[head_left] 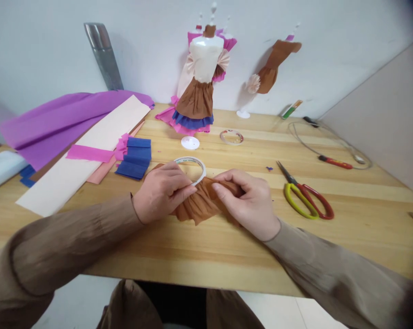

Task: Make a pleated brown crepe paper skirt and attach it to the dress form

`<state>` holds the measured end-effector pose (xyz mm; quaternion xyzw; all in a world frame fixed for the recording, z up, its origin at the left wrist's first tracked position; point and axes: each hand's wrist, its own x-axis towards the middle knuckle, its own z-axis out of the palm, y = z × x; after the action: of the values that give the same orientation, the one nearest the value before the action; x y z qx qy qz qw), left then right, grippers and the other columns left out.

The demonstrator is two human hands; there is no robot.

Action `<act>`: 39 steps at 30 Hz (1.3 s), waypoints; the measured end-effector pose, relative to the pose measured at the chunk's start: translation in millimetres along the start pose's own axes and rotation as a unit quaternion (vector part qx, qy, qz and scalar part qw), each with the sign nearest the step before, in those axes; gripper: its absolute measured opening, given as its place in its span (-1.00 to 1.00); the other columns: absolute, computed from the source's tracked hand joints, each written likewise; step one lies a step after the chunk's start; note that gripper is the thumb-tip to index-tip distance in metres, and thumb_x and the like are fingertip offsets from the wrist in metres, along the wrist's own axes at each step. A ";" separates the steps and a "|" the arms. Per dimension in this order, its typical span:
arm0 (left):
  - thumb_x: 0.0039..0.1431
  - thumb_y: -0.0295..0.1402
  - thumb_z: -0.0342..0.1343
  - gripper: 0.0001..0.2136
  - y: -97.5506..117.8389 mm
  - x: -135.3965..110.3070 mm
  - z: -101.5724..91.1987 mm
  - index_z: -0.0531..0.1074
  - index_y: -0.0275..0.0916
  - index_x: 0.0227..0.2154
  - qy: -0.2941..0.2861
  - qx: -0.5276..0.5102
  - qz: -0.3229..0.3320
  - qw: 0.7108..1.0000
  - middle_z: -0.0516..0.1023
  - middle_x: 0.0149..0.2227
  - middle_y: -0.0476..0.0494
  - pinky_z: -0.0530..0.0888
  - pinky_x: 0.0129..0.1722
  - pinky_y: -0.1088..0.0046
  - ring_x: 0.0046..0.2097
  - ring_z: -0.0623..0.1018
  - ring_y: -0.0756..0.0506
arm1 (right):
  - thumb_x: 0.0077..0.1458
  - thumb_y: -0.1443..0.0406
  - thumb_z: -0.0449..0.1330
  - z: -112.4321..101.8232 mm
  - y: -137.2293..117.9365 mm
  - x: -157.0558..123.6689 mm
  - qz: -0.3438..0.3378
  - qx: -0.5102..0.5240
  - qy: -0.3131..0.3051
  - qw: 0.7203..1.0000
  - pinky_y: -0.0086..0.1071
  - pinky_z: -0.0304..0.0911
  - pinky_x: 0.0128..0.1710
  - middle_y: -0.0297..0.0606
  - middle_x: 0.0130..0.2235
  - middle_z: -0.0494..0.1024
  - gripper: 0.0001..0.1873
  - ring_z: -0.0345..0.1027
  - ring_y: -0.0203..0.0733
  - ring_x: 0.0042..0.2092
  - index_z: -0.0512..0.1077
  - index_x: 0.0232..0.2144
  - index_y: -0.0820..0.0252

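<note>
A gathered piece of brown crepe paper (pixel 197 206) spreads in pleats between my two hands, low over the table. My left hand (pixel 160 192) is closed on a roll of double-sided tape (pixel 202 168), its thumb pressed at the ring's near edge where the paper's top edge meets it. With thumb and forefinger, my right hand (pixel 249 201) pinches the paper's upper right part. Some of the paper lies hidden under both hands.
Scissors (pixel 300 196) lie right of my right hand. Purple crepe paper (pixel 72 119), a pale strip (pixel 113 130) and pleated blue paper (pixel 135 157) lie left. Dressed mannequins (pixel 206 59) stand behind, near another tape roll (pixel 231 137). A red-handled cabled tool (pixel 336 162) lies far right.
</note>
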<state>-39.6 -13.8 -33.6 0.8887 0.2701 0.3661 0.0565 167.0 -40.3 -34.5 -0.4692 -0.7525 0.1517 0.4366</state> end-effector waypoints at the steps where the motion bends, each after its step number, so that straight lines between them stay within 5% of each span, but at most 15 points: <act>1: 0.24 -0.40 0.02 -0.72 -0.1 -0.3 0.4 0.35 -0.29 -0.59 -0.001 0.004 -0.004 1.000 0.42 -0.57 -0.05 0.36 -0.37 0.49 -0.42 0.35 -0.01 | 0.05 0.37 0.17 -0.7 -0.5 -1.3 -0.026 -0.024 0.000 0.999 -0.40 0.28 -0.48 -0.33 -0.50 0.55 -0.92 0.36 -0.29 -0.52 0.48 -0.43 0.15; 6: 0.24 -0.39 0.04 -0.71 0.8 -0.5 1.7 0.31 -0.29 -0.62 0.003 0.022 -0.013 1.000 0.41 -0.58 -0.03 0.35 -0.37 0.48 -0.42 0.36 -0.01 | 0.08 0.36 0.17 -3.5 -3.3 -4.5 -0.105 -0.081 -0.005 0.991 -0.34 0.36 -0.42 -0.27 -0.40 0.62 -0.87 0.44 -0.23 -0.45 0.51 -0.33 0.07; 14: 0.25 -0.38 0.01 -0.70 0.9 -1.7 1.5 0.31 -0.28 -0.62 0.003 0.031 -0.007 1.000 0.41 -0.58 -0.03 0.36 -0.36 0.47 -0.42 0.35 -0.01 | 0.04 0.36 0.21 -0.3 -5.8 1.2 0.016 0.026 -0.007 1.000 -0.36 0.40 -0.42 -0.29 -0.42 0.63 -0.92 0.49 -0.22 -0.43 0.52 -0.42 0.14; 23: 0.25 -0.41 0.03 -0.75 5.5 0.9 -0.7 0.40 -0.29 -0.55 -0.007 -0.035 0.016 0.999 0.47 -0.53 -0.08 0.40 -0.33 0.46 -0.39 0.41 -0.02 | 0.11 0.40 0.13 -2.5 -4.9 -2.6 -0.136 -0.033 -0.030 0.990 -0.35 0.35 -0.43 -0.26 -0.43 0.61 -0.82 0.46 -0.23 -0.43 0.53 -0.34 0.11; 39: 0.25 -0.39 0.04 -0.79 5.9 1.2 -1.9 0.41 -0.28 -0.50 -0.005 -0.070 0.030 0.997 0.47 -0.52 -0.09 0.42 -0.30 0.43 -0.36 0.42 -0.03 | 0.02 0.38 0.21 -4.3 -8.9 0.9 -0.007 0.020 0.008 1.000 -0.42 0.28 -0.49 -0.34 -0.50 0.56 -0.93 0.36 -0.31 -0.51 0.47 -0.47 0.14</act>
<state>-37.6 -18.3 -29.7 0.8921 0.2170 0.3809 0.1092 165.2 -44.9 -26.0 -0.4559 -0.7493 0.1604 0.4528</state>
